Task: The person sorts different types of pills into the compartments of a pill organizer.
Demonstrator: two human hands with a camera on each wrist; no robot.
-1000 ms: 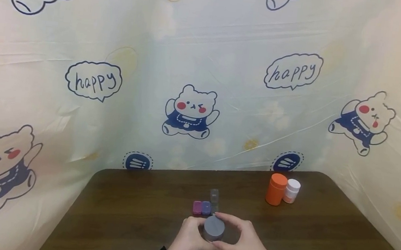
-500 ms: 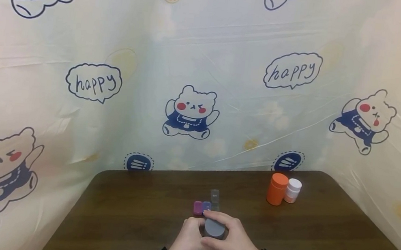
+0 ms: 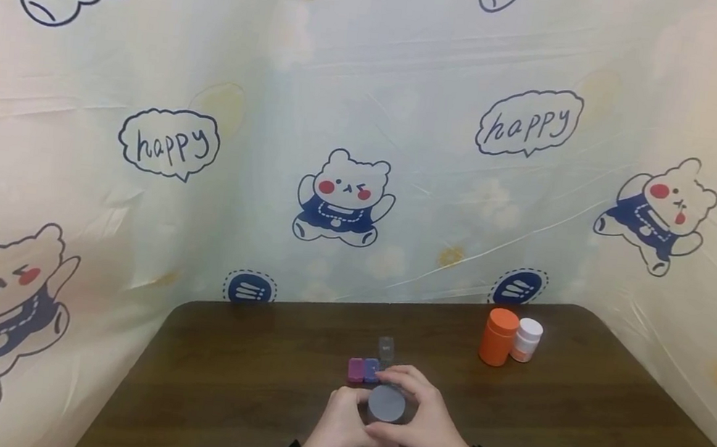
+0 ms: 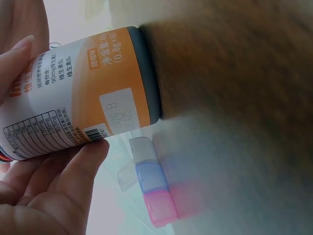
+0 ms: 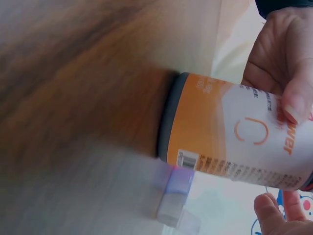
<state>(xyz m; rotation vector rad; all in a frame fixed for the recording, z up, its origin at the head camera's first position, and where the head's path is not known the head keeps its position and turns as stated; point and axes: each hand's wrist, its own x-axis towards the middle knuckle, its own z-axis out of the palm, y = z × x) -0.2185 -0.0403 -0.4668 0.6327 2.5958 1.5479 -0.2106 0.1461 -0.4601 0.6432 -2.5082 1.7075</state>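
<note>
A dark grey supplement bottle (image 4: 73, 93) with a white and orange label stands upright near the front of the table, its grey lid (image 3: 387, 403) facing up. My left hand (image 3: 336, 431) grips the bottle's body from the left. From the right, my right hand (image 3: 436, 422) holds the lid between the thumb on the near side and curved fingers on the far side. Just beyond the bottle lies a small pill box (image 3: 363, 370) with pink, blue and clear compartments. A clear flap (image 4: 127, 176) on it stands raised in the left wrist view.
An orange bottle (image 3: 499, 338) and a smaller white bottle (image 3: 526, 341) stand together at the back right of the dark wooden table (image 3: 237, 378). Behind the table hangs a curtain (image 3: 419, 142) printed with bears.
My right hand's fingers have shifted around the lid, first to the left, then slightly back. My left hand has kept its grip on the bottle.
</note>
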